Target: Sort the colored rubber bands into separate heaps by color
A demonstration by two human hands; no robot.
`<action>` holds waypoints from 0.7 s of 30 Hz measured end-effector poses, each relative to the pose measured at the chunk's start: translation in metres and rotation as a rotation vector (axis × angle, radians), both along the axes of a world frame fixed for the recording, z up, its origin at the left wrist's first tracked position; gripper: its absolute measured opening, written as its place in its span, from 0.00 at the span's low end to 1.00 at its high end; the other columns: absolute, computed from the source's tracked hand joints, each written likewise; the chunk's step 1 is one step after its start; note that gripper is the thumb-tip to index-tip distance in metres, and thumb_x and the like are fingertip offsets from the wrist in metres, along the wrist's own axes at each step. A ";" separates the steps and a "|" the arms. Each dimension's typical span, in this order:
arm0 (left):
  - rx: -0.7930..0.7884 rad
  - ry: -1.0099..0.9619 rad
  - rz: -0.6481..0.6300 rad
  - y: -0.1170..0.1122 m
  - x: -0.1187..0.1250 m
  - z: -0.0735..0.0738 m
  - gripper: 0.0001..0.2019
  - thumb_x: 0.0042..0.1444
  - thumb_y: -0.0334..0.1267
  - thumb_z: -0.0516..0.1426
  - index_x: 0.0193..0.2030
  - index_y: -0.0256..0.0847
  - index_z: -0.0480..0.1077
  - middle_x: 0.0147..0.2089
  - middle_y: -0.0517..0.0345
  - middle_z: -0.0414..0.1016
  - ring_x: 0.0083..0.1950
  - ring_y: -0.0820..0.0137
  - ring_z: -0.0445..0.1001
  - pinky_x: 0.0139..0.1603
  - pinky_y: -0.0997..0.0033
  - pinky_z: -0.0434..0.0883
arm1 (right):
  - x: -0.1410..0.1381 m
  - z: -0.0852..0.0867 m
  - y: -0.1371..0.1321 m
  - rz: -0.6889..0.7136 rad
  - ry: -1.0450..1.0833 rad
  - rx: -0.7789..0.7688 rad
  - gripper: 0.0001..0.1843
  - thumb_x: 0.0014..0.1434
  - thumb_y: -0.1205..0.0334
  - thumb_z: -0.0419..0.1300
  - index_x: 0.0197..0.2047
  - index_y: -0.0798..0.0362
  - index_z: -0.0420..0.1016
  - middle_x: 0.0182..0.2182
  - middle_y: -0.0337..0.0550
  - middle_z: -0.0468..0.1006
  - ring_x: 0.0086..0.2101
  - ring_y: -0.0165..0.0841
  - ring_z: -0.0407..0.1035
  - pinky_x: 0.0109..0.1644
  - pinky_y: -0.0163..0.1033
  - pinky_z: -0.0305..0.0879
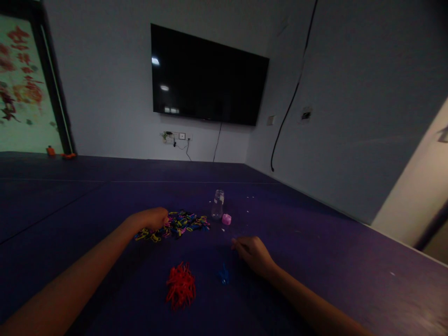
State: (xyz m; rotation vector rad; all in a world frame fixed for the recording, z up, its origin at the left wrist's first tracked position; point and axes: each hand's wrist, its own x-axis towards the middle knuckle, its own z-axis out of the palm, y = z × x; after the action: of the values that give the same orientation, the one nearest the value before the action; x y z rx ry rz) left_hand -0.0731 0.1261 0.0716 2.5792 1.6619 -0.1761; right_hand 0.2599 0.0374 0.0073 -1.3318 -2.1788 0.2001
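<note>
My left hand point(156, 218) is closed at the left part of a loose heap of small elastic bands point(185, 222) in yellow, pink, blue and black. Its fingertips touch the heap, and what they pinch is too small to make out. Lower right, my right hand point(255, 254) rests near the surface with fingers curled and drawn together; whatever is in them cannot be made out. Between my arms lies a pile of red elastic bands point(181, 285). A small bunch of blue bands point(224, 274) sits to its right, close to my right hand.
A clear bottle point(217, 205) stands uncapped beyond my hands, with a pink cap point(227, 219) beside its base. Small white scraps dot the purple floor point(308, 252). A television point(210, 77) hangs on the far wall, and a black cable point(290, 109) runs down the right wall.
</note>
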 end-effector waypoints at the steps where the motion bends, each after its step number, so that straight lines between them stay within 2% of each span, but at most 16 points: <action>1: -0.006 -0.004 -0.010 0.000 0.002 -0.001 0.10 0.52 0.30 0.49 0.26 0.36 0.71 0.26 0.56 0.73 0.26 0.71 0.67 0.27 0.76 0.60 | 0.000 0.000 0.000 -0.004 0.000 0.000 0.26 0.65 0.52 0.42 0.27 0.55 0.74 0.19 0.41 0.73 0.20 0.29 0.66 0.27 0.33 0.56; 5: -0.016 -0.003 -0.024 0.001 0.004 -0.003 0.10 0.51 0.29 0.49 0.28 0.37 0.71 0.27 0.57 0.73 0.27 0.72 0.67 0.27 0.76 0.60 | 0.000 -0.001 0.000 -0.010 -0.005 0.006 0.25 0.65 0.53 0.42 0.27 0.55 0.74 0.18 0.41 0.72 0.20 0.29 0.65 0.26 0.33 0.55; 10: -0.033 0.016 0.005 0.002 0.001 -0.004 0.07 0.45 0.28 0.52 0.23 0.37 0.70 0.23 0.58 0.72 0.25 0.71 0.68 0.26 0.75 0.61 | 0.000 -0.002 0.001 -0.015 -0.015 0.002 0.25 0.65 0.53 0.42 0.27 0.55 0.74 0.18 0.41 0.72 0.20 0.29 0.65 0.26 0.33 0.54; 14: -0.019 0.021 0.027 0.000 0.002 -0.005 0.05 0.42 0.26 0.55 0.22 0.37 0.70 0.27 0.55 0.75 0.29 0.69 0.71 0.28 0.75 0.63 | 0.001 -0.003 0.001 -0.017 -0.016 -0.001 0.26 0.65 0.53 0.42 0.27 0.55 0.74 0.19 0.41 0.72 0.20 0.29 0.65 0.27 0.33 0.55; 21: 0.023 0.028 0.037 -0.003 0.006 -0.007 0.07 0.45 0.25 0.53 0.23 0.38 0.70 0.30 0.53 0.76 0.31 0.68 0.73 0.30 0.75 0.64 | 0.000 -0.002 0.000 0.004 -0.012 0.004 0.26 0.66 0.53 0.42 0.27 0.54 0.73 0.19 0.41 0.72 0.20 0.29 0.65 0.27 0.33 0.55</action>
State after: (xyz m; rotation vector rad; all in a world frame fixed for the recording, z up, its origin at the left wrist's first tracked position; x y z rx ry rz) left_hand -0.0666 0.1228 0.0646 2.5715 1.7301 -0.1937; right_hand 0.2601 0.0374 0.0055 -1.3297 -2.1908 0.1904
